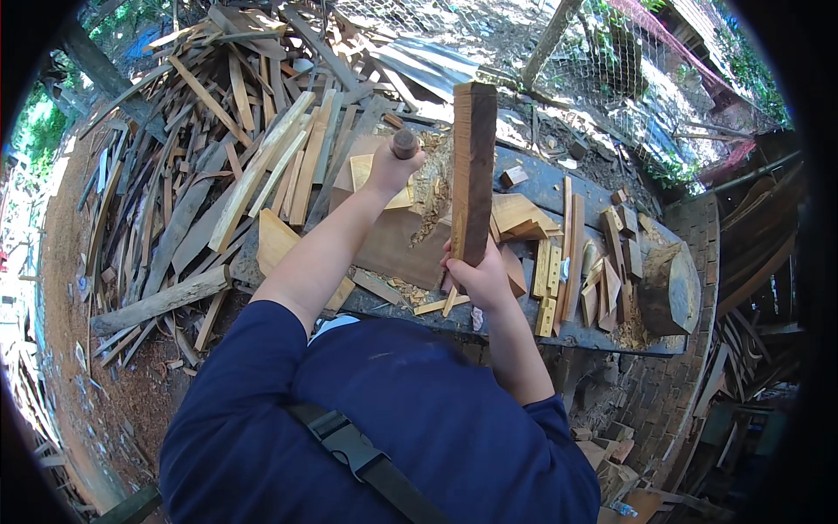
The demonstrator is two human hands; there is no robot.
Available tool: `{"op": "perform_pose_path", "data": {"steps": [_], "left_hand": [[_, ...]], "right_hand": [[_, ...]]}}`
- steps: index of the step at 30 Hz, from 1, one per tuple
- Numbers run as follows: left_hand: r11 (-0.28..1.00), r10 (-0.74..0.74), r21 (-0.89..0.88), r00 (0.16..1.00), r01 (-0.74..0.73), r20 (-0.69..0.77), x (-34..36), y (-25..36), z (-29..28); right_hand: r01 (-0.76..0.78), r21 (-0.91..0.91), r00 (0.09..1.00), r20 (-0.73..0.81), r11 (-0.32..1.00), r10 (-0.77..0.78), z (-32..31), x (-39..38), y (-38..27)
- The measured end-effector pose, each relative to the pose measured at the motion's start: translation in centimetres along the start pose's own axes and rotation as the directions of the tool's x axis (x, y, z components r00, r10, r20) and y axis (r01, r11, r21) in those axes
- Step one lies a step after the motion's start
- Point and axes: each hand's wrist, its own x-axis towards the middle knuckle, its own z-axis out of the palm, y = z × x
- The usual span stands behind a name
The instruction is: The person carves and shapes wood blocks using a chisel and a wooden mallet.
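Observation:
My left hand [390, 171] is closed in a fist around a round wooden tool handle [404, 143], whose end shows above the thumb. The rest of that tool is hidden beneath the hand. In my right hand [483, 276] is the near end of a thick, squared wooden block [474, 170], raised and pointing away from me. One side of it is dark brown, the other lighter. Under and between my hands lies a flat brown board [394, 244], with wood shavings [428, 196] strewn over the work surface.
Stacked yellow wooden pieces [548, 279] and offcuts [602, 293] lie right on the dark bench [576, 336]. A cut log [670, 288] stands at its right end. A large heap of scrap planks [196, 148] fills the left. Behind is a wire fence [602, 65].

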Motion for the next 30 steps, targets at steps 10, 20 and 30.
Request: {"op": "perform_pose_path", "data": {"steps": [10, 20, 30], "left_hand": [[0.988, 0.137, 0.074, 0.991, -0.137, -0.001, 0.1, -0.2, 0.0], [0.996, 0.044, -0.073, 0.999, -0.045, -0.003, 0.6, -0.9, 0.1], [0.982, 0.055, -0.182, 0.998, -0.058, -0.022, -0.4, 0.6, 0.4]], "right_hand": [[-0.105, -0.485, 0.987, 0.057, 0.868, 0.151, 2.5, 1.4, -3.4], [-0.224, -0.492, 0.961, 0.031, 0.841, 0.274, 2.0, 1.9, -6.5], [-0.337, -0.536, 0.911, 0.024, 0.774, 0.413, 1.2, 2.5, -7.1]]}}
